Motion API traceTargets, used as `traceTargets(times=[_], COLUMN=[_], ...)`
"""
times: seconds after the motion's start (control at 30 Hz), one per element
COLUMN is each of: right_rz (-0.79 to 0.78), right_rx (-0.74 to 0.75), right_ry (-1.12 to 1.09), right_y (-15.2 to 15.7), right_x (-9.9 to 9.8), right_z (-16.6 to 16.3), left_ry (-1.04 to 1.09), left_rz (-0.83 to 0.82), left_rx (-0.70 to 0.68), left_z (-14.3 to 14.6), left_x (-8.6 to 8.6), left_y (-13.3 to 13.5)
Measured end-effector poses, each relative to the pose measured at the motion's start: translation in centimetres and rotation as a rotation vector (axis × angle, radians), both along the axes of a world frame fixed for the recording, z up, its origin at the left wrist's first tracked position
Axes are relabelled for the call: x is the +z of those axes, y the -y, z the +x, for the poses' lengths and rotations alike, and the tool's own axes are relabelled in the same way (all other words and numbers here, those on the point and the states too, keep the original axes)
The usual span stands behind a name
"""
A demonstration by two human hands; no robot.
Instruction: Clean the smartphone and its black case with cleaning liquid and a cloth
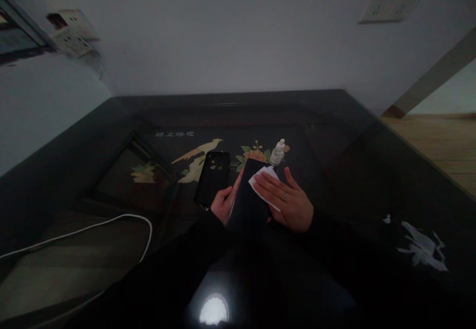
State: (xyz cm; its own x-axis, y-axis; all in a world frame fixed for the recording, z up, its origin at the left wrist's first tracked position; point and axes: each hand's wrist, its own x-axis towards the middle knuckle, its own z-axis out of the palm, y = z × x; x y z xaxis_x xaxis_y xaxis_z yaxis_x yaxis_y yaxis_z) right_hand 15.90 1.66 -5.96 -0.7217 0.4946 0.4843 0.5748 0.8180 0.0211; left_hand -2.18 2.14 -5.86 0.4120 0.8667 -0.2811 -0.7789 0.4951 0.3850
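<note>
My left hand (224, 203) grips a black phone (248, 197) by its left edge, holding it screen up above the dark table (353, 170). My right hand (288, 201) lies flat on the phone's right side, fingers stretched out and pressing a small white cloth (262, 179) against the screen. A ring shows on one finger. A black phone case (212, 178) lies on the table just left of the phone. A small clear dropper bottle (277, 153) with a white cap stands just beyond the cloth.
The table top is dark glass over a painted panel with a bird and flowers (197, 158). A white cable (111, 225) curves across the left. White scraps (422, 247) lie at the right. Wall sockets (394, 2) sit on the back wall.
</note>
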Motion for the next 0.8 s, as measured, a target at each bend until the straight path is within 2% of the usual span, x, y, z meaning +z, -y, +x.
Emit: traceTargets(times=[0.13,0.2,0.3,0.33,0.47,0.63,0.7,0.8], right_rz=[-0.037,-0.033,-0.020,-0.020,-0.029,-0.046,-0.022,0.010], right_rx=[0.323,0.305,0.126,0.119,0.324,0.358,0.388,0.418], right_ry=[0.126,0.117,0.049,0.038,0.085,0.155,0.150,0.127], right_y=[1.2,1.2,0.4,0.3,1.4,2.3,2.0,1.3], right_x=[-0.5,-0.5,-0.2,-0.1,-0.3,-0.3,-0.3,-0.3], right_z=[-0.6,-0.6,0.0,0.1,-1.0,-2.6,-1.9,-0.2], left_ry=[-0.021,-0.029,-0.029,-0.027,-0.006,0.026,0.043,0.032], left_rz=[-0.005,-0.002,0.006,0.008,0.014,0.003,0.036,0.105], left_rx=[0.008,0.013,0.020,0.020,0.004,-0.105,-0.147,-0.104], left_z=[-0.3,-0.3,-0.2,-0.2,-0.3,-0.6,-0.6,-0.5], left_x=[0.3,0.5,0.7,0.7,0.6,0.4,0.5,0.6], left_y=[0.0,0.0,-0.2,-0.2,-0.1,0.6,0.7,0.5])
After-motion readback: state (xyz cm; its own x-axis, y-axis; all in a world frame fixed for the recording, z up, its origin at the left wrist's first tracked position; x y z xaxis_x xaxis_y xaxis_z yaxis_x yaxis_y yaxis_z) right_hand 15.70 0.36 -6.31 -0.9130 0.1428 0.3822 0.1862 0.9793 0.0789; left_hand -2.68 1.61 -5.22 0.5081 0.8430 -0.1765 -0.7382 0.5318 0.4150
